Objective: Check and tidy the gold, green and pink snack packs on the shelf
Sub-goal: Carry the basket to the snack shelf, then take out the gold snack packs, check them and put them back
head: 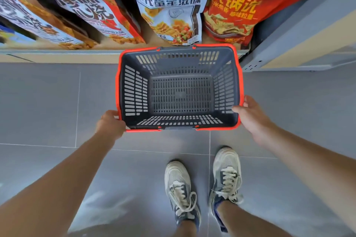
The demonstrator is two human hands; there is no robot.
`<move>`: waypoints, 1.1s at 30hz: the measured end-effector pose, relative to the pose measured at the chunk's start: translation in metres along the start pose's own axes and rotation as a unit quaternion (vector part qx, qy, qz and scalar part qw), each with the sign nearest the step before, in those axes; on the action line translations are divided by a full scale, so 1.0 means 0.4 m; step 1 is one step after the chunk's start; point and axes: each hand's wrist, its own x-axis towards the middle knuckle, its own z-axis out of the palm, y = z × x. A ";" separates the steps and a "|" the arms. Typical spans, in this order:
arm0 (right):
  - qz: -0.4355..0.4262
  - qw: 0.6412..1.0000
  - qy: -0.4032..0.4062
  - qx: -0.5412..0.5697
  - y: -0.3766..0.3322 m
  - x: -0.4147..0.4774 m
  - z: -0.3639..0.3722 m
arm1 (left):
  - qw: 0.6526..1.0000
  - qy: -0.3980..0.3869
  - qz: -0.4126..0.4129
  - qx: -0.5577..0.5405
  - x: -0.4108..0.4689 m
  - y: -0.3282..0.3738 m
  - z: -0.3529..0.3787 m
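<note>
A person stands at the foot of a shop shelf (57, 56), both bare arms stretched down to a dark grey basket (134, 92) trimmed in orange round its rim. The left hand (109, 123) grips the near left corner of the rim, its fingers curled under and out of sight. The right hand (252, 115) holds the right side close to the near corner, with its fingers (236, 109) hooked over the rim into the basket and the thumb on the outside. The basket's slotted bottom and walls are in plain view. Whether it rests on the grey floor tiles (38, 102) or hangs from the hands cannot be told.

Just beyond the basket's far edge, snack packs (90, 11) stand in a row on the lowest shelf, well apart from both hands. A white pack (171, 11) printed with fried snacks stands upright directly behind the basket. A red pack (235, 11) with yellow lettering sits just beside it on the right, next to the grey upright (289, 34) of the shelving. Further left, the leaning packs (25, 17), white with orange edges, tilt over to the left.

The person's pale laced trainers (180, 184) are planted on the tiles on the near side of the basket, below its right half
</note>
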 end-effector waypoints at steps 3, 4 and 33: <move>-0.001 0.999 -0.017 -0.051 -0.023 -0.022 0.001 | 0.997 -0.041 -0.017 -0.068 -0.028 0.009 -0.025; -0.006 0.997 -0.020 -0.076 -0.033 -0.041 -0.002 | 0.996 -0.044 -0.008 -0.080 -0.049 0.013 -0.036; -0.534 0.796 0.278 0.066 -1.094 -1.559 -0.685 | 0.695 -0.009 0.685 -0.220 -1.373 0.633 -1.411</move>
